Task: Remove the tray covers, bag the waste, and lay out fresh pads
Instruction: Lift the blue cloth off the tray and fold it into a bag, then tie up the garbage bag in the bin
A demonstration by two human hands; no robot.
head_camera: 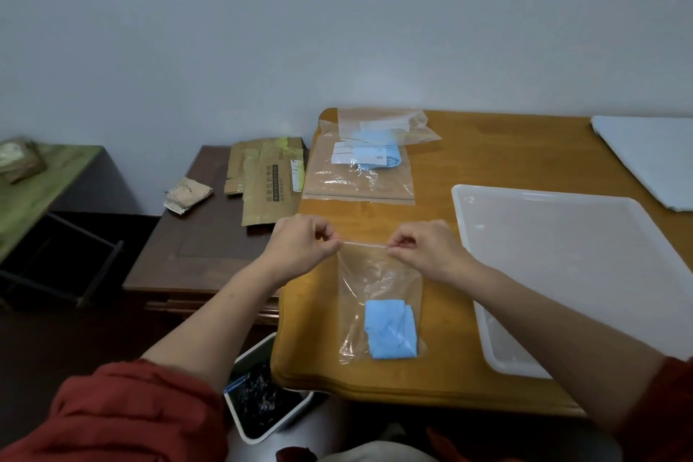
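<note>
A clear zip bag [375, 285] hangs upright over the wooden table [498, 157], with a folded blue pad [391, 329] at its bottom. My left hand [303, 248] pinches the left end of the bag's top strip, and my right hand [427, 248] pinches the right end. To the right lies an empty translucent white tray [585, 263]. More clear bags [360, 165] holding blue and white material lie at the table's far left. A stack of white sheets [652, 157] sits at the far right corner.
A white bin with a black liner [262, 398] stands on the floor under the table's near-left corner. Left of the table a dark low cabinet [195, 251] carries flattened cardboard [262, 180] and a crumpled paper wad [187, 193]. A green-topped table [41, 180] is far left.
</note>
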